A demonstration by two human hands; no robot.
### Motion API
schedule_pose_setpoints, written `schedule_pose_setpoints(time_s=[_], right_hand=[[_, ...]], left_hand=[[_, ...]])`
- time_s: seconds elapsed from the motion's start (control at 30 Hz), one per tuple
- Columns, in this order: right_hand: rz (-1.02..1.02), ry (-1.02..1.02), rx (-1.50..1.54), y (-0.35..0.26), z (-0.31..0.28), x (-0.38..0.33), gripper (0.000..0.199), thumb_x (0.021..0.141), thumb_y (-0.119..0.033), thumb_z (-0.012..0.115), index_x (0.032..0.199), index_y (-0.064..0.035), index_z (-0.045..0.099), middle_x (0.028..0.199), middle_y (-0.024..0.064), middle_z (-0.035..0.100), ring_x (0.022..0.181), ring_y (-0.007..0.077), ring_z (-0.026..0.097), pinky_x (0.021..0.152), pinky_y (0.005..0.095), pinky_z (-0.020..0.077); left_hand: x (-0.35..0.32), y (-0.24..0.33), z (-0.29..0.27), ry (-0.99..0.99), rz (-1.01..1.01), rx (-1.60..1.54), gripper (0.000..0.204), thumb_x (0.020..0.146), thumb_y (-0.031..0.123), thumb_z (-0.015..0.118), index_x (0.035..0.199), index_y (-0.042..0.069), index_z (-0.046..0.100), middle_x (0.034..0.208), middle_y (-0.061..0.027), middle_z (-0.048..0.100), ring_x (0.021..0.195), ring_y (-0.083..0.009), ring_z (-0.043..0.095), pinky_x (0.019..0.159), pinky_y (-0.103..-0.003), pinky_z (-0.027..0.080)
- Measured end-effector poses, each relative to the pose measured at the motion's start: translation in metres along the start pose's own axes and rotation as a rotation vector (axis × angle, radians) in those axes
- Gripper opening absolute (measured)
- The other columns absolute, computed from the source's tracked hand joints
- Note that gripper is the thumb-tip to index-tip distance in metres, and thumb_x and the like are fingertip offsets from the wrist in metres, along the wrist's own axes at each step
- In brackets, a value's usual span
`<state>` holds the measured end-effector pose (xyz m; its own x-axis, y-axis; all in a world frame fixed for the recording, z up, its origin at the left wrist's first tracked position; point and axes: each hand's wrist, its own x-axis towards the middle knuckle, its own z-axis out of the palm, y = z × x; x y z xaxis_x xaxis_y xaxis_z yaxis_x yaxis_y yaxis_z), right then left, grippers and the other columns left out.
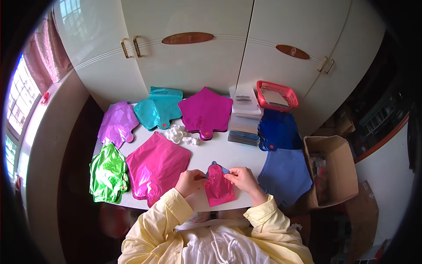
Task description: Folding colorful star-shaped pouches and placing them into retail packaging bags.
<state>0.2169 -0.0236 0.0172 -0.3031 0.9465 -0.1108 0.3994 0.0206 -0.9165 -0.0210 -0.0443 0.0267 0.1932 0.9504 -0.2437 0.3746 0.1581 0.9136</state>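
My left hand (pixel 190 181) and my right hand (pixel 241 178) both pinch the top of a folded pink foil balloon (pixel 220 190) near the front edge of the white table (pixel 228 152). A small blue piece (pixel 218 167) peeks out just behind the folded balloon. My yellow sleeves come in from the lower edge.
Flat foil balloons lie around: pink (pixel 157 167), green (pixel 107 175), purple (pixel 117 123), teal (pixel 159 108), magenta star (pixel 205 112), dark blue (pixel 278 130), light blue (pixel 285 175). White plastic pieces (pixel 179 134), a card stack (pixel 245 125), a red basket (pixel 277 95) and a cardboard box (pixel 332 169) stand nearby.
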Motion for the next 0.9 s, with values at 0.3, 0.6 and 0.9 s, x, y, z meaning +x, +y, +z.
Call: schedule_pose_setpoints(time_s=[0.3, 0.6, 0.9], right_hand=[[0.071, -0.050, 0.010, 0.000, 0.000, 0.018, 0.015, 0.079, -0.014, 0.069, 0.085, -0.0006, 0.065, 0.065, 0.0053, 0.064, 0.059, 0.0109, 0.060, 0.057, 0.0280, 0.0467], [0.029, -0.060, -0.307, -0.019, 0.002, 0.023, 0.031, 0.071, -0.024, 0.076, 0.087, -0.0013, 0.064, 0.077, 0.0185, 0.064, 0.071, 0.0355, 0.062, 0.065, 0.0394, 0.0485], [-0.236, -0.022, -0.395, -0.010, 0.001, 0.019, 0.011, 0.076, -0.012, 0.066, 0.085, -0.0036, 0.066, 0.084, 0.0135, 0.063, 0.077, 0.0343, 0.062, 0.069, 0.0415, 0.0492]], left_hand=[[0.016, 0.003, 0.001, 0.020, 0.101, 0.273, 0.026, 0.073, 0.021, 0.074, 0.090, 0.001, 0.068, 0.070, -0.0126, 0.066, 0.060, -0.0206, 0.065, 0.060, -0.031, 0.052], [0.020, 0.010, 0.009, 0.012, 0.110, 0.228, 0.020, 0.072, 0.016, 0.072, 0.084, 0.001, 0.066, 0.071, -0.0134, 0.065, 0.062, -0.0254, 0.064, 0.061, -0.033, 0.051], [0.018, 0.000, 0.001, 0.046, 0.320, 0.325, 0.013, 0.072, 0.013, 0.071, 0.079, 0.003, 0.067, 0.076, -0.0104, 0.063, 0.067, -0.0289, 0.063, 0.063, -0.036, 0.051]])
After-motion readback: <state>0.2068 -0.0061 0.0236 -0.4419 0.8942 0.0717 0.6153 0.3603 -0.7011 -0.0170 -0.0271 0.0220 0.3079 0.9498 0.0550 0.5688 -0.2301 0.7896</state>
